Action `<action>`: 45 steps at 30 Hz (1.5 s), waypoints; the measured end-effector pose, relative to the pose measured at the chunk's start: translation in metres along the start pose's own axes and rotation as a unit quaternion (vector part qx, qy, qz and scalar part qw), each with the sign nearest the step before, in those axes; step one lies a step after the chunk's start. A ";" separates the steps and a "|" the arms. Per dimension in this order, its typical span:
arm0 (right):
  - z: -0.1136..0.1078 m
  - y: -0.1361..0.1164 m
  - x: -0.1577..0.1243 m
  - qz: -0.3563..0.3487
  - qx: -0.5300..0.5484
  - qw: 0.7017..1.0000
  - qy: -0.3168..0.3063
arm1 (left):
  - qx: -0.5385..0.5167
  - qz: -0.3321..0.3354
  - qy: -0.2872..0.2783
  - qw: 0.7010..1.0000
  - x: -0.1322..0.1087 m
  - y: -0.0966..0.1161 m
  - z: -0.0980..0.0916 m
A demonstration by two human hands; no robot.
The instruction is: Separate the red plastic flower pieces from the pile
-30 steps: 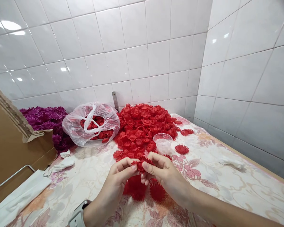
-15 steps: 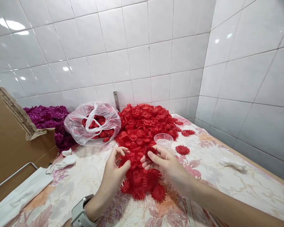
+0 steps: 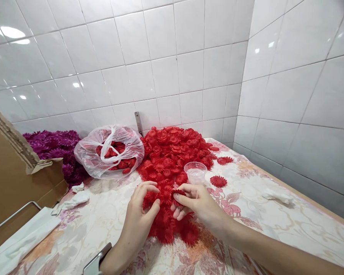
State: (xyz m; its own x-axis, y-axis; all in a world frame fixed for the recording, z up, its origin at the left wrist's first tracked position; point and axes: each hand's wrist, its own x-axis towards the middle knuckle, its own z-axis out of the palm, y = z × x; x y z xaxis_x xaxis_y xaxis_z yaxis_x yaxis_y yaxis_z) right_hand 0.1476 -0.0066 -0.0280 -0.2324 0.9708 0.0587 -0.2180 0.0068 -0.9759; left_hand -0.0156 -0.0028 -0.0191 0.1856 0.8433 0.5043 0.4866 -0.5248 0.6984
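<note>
Between the thumb and fingers of my right hand is a red fabric flower. Facing it, my left hand has its thumb and curled fingers apart, with nothing plainly held in them. Red petals show through the gap, and they appear to belong to the flowers behind. Beneath and beyond both hands spreads a big heap of red fabric flowers. A clear plastic cup stands at the heap's right edge, just past my right hand.
A knotted clear plastic bag with red pieces inside sits left of the heap. Purple flowers pile up behind a cardboard box. Loose red flowers and crumpled white paper lie on the floral tablecloth. Tiled walls stand behind.
My right hand has come slightly lower and left with the red flower, which now tilts differently. My left hand's thumb and fingers are a little wider apart. The whole view has shifted slightly.
</note>
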 end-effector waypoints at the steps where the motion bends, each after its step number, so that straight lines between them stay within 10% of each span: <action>1: 0.000 0.001 0.000 0.004 -0.004 1.000 -0.003 | -0.010 -0.001 -0.006 1.000 -0.001 0.001 0.000; 18: 0.005 0.000 -0.010 0.011 -0.118 0.993 -0.026 | -0.063 -0.067 -0.108 0.990 -0.006 0.015 -0.001; 28: 0.006 -0.001 -0.015 -0.129 -0.414 0.901 0.015 | -0.224 -0.178 -0.185 0.940 -0.006 0.012 0.001; 41: 0.010 -0.004 -0.015 -0.024 -0.019 0.995 -0.093 | -0.335 -0.175 -0.166 0.911 -0.005 0.013 0.003; 45: 0.008 -0.005 -0.016 -0.043 -0.096 0.992 -0.074 | -0.241 -0.126 -0.117 0.955 -0.005 0.013 0.001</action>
State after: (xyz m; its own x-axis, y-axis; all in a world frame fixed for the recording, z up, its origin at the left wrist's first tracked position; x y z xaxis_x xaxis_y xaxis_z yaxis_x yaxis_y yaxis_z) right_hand 0.1445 -0.0238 -0.0224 -0.3609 0.9190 0.1588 -0.0618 0.1464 -0.9873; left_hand -0.0096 -0.0135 -0.0128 0.3285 0.9227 0.2015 0.1020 -0.2468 0.9637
